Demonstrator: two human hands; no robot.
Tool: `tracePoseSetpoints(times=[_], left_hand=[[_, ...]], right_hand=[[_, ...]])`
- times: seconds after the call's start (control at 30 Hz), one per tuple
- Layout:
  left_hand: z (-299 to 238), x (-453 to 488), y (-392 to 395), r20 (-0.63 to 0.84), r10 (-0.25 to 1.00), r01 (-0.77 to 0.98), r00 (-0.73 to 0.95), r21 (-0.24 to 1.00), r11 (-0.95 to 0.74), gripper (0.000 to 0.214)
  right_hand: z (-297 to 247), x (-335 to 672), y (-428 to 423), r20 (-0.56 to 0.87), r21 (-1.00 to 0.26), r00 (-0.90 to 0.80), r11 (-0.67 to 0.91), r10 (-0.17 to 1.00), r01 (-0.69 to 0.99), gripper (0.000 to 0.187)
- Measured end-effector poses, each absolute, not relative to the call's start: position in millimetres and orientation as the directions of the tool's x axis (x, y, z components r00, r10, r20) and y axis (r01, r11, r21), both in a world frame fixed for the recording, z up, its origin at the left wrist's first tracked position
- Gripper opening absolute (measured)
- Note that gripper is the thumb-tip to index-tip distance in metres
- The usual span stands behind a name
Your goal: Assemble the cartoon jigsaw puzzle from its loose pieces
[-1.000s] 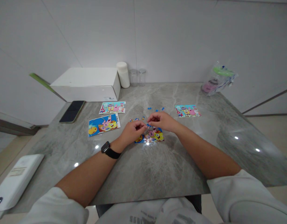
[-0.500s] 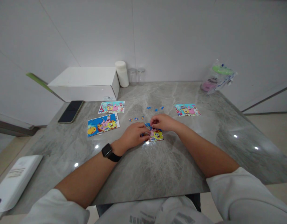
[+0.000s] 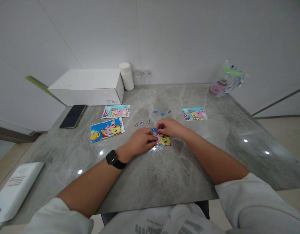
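A small cartoon jigsaw puzzle lies in the middle of the grey marble table. My left hand, with a black watch on the wrist, rests flat on the puzzle's left part and covers it. My right hand sits at the puzzle's top edge with thumb and fingers pinched together; whatever they pinch is too small to name. Loose puzzle pieces lie just beyond the puzzle, and blue pieces lie a little farther back.
Three finished cartoon pictures lie flat: two at the left and one at the right. A black phone, a white box, a white bottle, two jars, a plastic bag and a white device stand around.
My left hand came down from a raised pinch and now lies flat on the puzzle. My right hand lowered to the puzzle's top edge. The view shifted slightly.
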State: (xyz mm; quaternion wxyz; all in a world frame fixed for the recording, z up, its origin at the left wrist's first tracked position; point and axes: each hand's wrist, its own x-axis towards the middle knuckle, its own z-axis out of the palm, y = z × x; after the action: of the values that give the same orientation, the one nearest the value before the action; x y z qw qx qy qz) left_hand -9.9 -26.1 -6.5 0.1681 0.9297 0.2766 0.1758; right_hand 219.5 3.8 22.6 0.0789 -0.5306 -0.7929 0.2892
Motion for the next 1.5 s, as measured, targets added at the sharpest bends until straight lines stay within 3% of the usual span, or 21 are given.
tracePoseSetpoints(times=[0.33, 0.57, 0.8, 1.03, 1.5], left_hand=[[-9.8, -9.8, -25.3, 0.240, 0.567, 0.449, 0.788, 0.407, -0.796, 0.025], [-6.5, -9.5, -26.0, 0.232, 0.570, 0.457, 0.788, 0.400, -0.794, 0.026], [3.9, -8.4, -30.8, 0.250, 0.553, 0.451, 0.795, 0.365, -0.814, 0.025], [8.5, -8.2, -33.9, 0.229, 0.520, 0.435, 0.823, 0.335, -0.836, 0.024], [7.9, -6.0, -34.4, 0.186, 0.550, 0.460, 0.814, 0.371, -0.807, 0.027]], right_hand=[[20.6, 217.1, 3.6, -0.146, -0.417, -0.432, 0.341, 0.890, 0.842, 0.010], [21.3, 217.1, 3.2, -0.156, -0.403, -0.405, 0.316, 0.901, 0.859, 0.014], [28.8, 225.9, 8.0, -0.062, -0.375, -0.334, 0.288, 0.941, 0.881, 0.011], [22.9, 223.7, 6.7, -0.152, -0.342, -0.353, 0.286, 0.923, 0.895, 0.012], [18.7, 224.3, 8.9, -0.169, -0.342, -0.387, 0.314, 0.906, 0.886, 0.015]])
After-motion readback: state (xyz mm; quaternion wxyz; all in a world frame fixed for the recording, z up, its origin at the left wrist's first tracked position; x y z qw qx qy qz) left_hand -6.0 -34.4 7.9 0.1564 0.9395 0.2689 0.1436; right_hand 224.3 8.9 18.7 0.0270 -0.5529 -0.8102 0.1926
